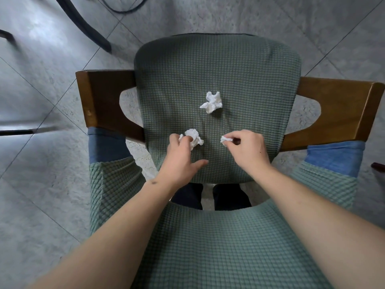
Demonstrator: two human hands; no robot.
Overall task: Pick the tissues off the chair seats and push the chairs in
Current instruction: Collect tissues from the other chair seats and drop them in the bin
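Tissues: three crumpled white paper wads lie on the seat (pixel 239 80) of a green waffle-knit-covered chair with brown wooden armrests, viewed from above over its backrest.

Left side: dark curved chair leg (pixel 87 24) on grey tiled floor (pixel 41 90). Left wooden armrest (pixel 91 99) sits beside the seat.

Left hand (pixel 181 161): fingers curled down onto the near-left crumpled tissue (pixel 193 138), thumb stretched out flat on the seat fabric. Fingertips are buried in the wad; it looks like a pinch, though the contact is partly hidden.

Centre: third crumpled tissue (pixel 212 102) lies untouched mid-seat, well apart from both hands, farther from the backrest.

Right hand (pixel 248 149): thumb and fingers closed in a pinch on a small white tissue wad (pixel 226 140), which is at or just above the seat surface; cannot tell which.

Right wooden armrest (pixel 337 109) sits at far right. Green-covered backrest (pixel 218 247) fills the near foreground beneath both forearms.
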